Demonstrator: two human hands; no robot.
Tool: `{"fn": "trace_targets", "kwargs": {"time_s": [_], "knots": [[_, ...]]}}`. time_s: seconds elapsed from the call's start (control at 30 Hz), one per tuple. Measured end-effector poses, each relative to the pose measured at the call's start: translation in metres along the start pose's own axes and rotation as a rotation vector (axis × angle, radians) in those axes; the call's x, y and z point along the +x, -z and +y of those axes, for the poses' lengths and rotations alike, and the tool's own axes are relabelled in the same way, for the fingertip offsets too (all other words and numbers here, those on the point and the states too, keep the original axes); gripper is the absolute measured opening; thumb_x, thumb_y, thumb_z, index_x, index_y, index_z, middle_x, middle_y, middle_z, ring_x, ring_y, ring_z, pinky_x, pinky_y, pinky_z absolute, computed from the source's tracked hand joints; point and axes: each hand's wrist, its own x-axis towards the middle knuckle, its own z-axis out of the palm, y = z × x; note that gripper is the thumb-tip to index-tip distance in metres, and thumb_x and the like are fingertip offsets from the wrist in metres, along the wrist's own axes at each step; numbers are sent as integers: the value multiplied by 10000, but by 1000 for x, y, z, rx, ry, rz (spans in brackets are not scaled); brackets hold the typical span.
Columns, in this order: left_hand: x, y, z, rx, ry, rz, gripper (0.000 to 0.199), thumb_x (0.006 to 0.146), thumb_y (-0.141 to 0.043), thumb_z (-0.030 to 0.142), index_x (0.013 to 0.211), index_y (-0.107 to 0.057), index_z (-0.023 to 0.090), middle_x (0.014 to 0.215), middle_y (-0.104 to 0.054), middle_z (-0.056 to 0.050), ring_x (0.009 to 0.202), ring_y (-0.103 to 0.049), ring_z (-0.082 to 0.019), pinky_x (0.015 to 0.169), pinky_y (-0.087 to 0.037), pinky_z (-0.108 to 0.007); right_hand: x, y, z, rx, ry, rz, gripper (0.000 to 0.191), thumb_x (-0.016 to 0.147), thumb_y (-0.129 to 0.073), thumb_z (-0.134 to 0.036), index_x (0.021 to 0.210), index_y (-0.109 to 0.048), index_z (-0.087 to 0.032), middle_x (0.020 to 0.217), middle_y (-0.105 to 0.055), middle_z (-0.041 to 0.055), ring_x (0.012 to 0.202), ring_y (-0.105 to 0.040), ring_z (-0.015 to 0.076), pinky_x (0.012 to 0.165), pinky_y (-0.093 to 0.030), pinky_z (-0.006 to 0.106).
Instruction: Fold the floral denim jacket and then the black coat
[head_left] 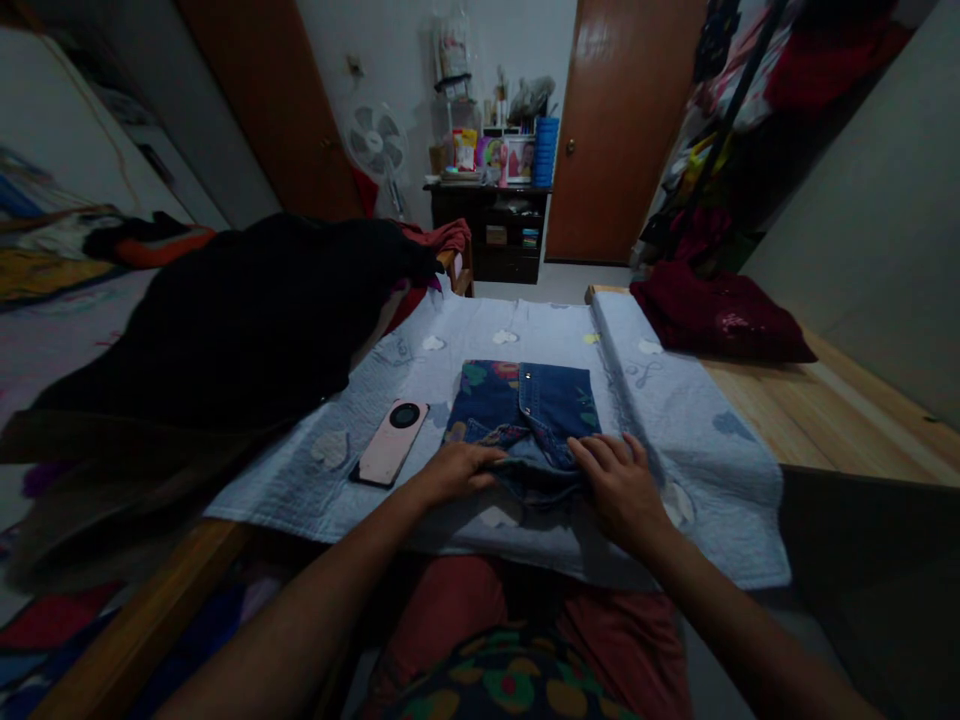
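Observation:
A folded blue denim garment with floral patches and metal snaps lies on a light blue quilted cloth. My left hand pinches the near left edge of the denim between thumb and fingers. On the right, my right hand grips the near right edge, its fingers on top of the fabric. Between the hands the near edge of the denim is slightly raised and open. A pink phone with a round black camera lies face down on the cloth, left of the denim.
A large heap of black clothing rises at the left. On the right, a folded maroon garment rests on a wooden board. Farther back stand a white fan and a dark shelf holding various items.

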Motion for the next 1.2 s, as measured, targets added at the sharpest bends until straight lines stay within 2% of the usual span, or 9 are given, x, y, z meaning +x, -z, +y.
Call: {"fn": "trace_targets", "kwargs": {"time_s": [0.13,0.27,0.4,0.53,0.67,0.77,0.87,1.03,1.2], "knots": [[12,9,-4,-38,48,-68,219,813,-612,266,1015,-693,240,916,-722,34,821,-634,-152,736,-400,-204,3,-2,-25,-100,82,71,569,856,-506,-122,1400,-439,-276,1338,-548,100,1283,-400,306,1117,-139,558],[21,14,-4,47,80,-96,198,797,-655,363,932,-709,230,841,-722,24,772,-629,-159,780,-391,-234,15,-3,-23,-23,197,-86,482,860,-537,-161,1336,-512,-235,1103,-656,96,1030,-553,255,979,-355,418],[20,17,6,159,96,-71,260,787,-674,390,992,-684,231,883,-716,-4,806,-637,-194,808,-416,-284,30,3,-7,113,99,-214,368,834,-549,-181,1197,-605,-203,975,-693,59,916,-611,209,816,-416,297],[13,7,25,348,37,185,484,801,-667,266,1266,-537,234,1119,-654,-64,989,-600,-234,887,-442,-362,44,7,2,186,-17,-285,292,842,-529,-208,1112,-638,-212,965,-719,34,859,-654,178,723,-405,245],[7,-16,41,549,-195,424,345,869,-564,146,1195,-564,261,1260,-551,-73,1243,-447,-244,1091,-315,-474,54,12,-1,86,-89,-318,197,873,-515,-277,995,-659,-221,843,-720,31,743,-655,182,646,-372,256],[6,-33,41,568,-323,419,167,876,-591,202,1032,-634,240,1257,-544,-85,1274,-405,-268,1082,-341,-488,54,14,-6,11,-64,-264,197,882,-521,-283,1021,-642,-212,854,-707,48,784,-641,197,730,-382,285],[9,-39,33,511,-284,412,81,860,-612,203,926,-658,212,1258,-547,-101,1252,-430,-277,1031,-399,-488,47,11,-12,-71,-20,-126,264,894,-510,-224,1140,-604,-213,957,-680,79,898,-608,226,897,-356,361],[19,-26,22,359,-99,364,117,852,-593,184,943,-666,192,1271,-549,-93,1095,-567,-231,910,-478,-381,35,0,-20,-95,158,34,424,899,-485,-142,1312,-512,-238,1292,-551,114,1193,-463,268,1075,-235,465],[28,-11,20,259,-87,216,121,857,-592,198,959,-654,175,972,-649,-56,928,-616,-191,815,-477,-299,23,-11,-18,-41,366,129,241,895,-575,-228,1114,-630,-312,1353,-517,48,1359,-297,277,1136,-139,540]]}}
